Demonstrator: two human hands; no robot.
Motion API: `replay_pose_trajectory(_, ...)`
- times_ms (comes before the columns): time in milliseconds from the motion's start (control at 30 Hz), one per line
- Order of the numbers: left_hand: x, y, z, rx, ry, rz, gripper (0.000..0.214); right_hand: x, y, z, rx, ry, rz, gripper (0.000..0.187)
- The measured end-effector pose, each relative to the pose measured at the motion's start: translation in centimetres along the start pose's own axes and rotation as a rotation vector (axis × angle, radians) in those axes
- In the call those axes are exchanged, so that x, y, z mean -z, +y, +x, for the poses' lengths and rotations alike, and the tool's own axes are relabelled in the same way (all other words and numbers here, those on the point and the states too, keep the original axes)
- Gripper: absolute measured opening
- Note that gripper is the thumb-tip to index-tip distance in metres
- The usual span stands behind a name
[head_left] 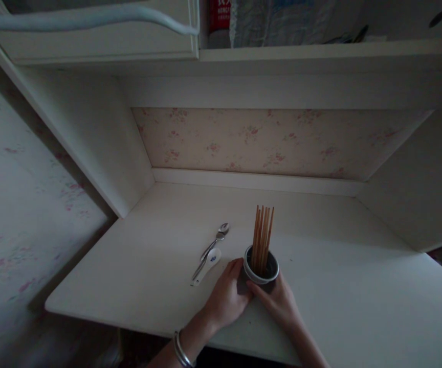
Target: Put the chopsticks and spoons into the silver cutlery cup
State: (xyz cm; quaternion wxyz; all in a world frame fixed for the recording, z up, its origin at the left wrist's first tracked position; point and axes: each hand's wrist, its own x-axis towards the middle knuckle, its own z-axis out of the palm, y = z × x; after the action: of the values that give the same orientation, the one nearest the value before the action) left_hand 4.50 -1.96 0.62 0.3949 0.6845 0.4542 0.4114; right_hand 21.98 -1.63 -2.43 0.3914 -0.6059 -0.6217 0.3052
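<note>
A grey utensil holder (261, 280) with a pale rim stands near the front of the white desk, and several wooden chopsticks (262, 235) rise upright out of it. My left hand (228, 299) is wrapped round the holder's left side. From the right, my right hand (278, 301) grips the same holder, its thumb across the front. Left of my hands, a white ceramic spoon (210, 259) with a small blue mark lies on the desk. Metal spoons (221, 233) lie beside it, partly overlapping, their handles pointing toward the front left.
The white desk (321, 266) has a low back ledge and side panels. Above it hangs a shelf (321, 51) holding a clear plastic bag (274, 23) and a red package (220, 14). A cabinet door (102, 43) with a pale bar across it is at the upper left.
</note>
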Motion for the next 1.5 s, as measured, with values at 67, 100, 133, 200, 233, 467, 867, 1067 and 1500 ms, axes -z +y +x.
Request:
replay_pose_trajectory(67,1.4,0.8,-0.7,0.072,-0.008,0.048,0.054,0.1,0.0,0.0,-0.014,-0.024,0.008,0.071)
replay_pose_trajectory(100,2.3,1.2,-0.8,0.108,-0.007,0.081,0.045,0.1,-0.1,0.1,-0.020,-0.036,0.009,0.072)
replay_pose_trajectory(133,3.4,1.5,-0.7,0.138,-0.001,0.114,0.034,0.1,-0.1,0.1,-0.027,-0.043,0.007,0.073)
replay_pose_trajectory(200,5.8,1.7,0.3,0.181,0.031,0.194,0.023,0.2,-0.1,0.2,-0.046,-0.049,0.004,0.076)
replay_pose_trajectory(233,6.9,1.6,1.0,0.201,0.051,0.251,0.023,0.2,-0.1,0.2,-0.048,-0.049,0.006,0.077)
replay_pose_trajectory(467,11.3,-2.1,6.7,0.364,-0.114,0.713,0.024,0.1,0.1,0.1,-0.003,-0.023,0.033,0.076)
replay_pose_trajectory(867,9.8,-5.0,9.7,0.486,-0.283,0.787,0.030,0.5,-0.4,0.0,0.038,-0.015,0.080,0.075)
replay_pose_trajectory(1067,10.6,-6.0,9.9,0.477,-0.263,0.617,0.026,0.6,-0.3,-0.1,0.045,-0.038,0.083,0.073)
replay_pose_trajectory(1500,12.0,-2.3,9.4,0.353,0.135,0.078,0.030,0.4,0.0,-0.1,0.027,-0.054,0.034,0.077)
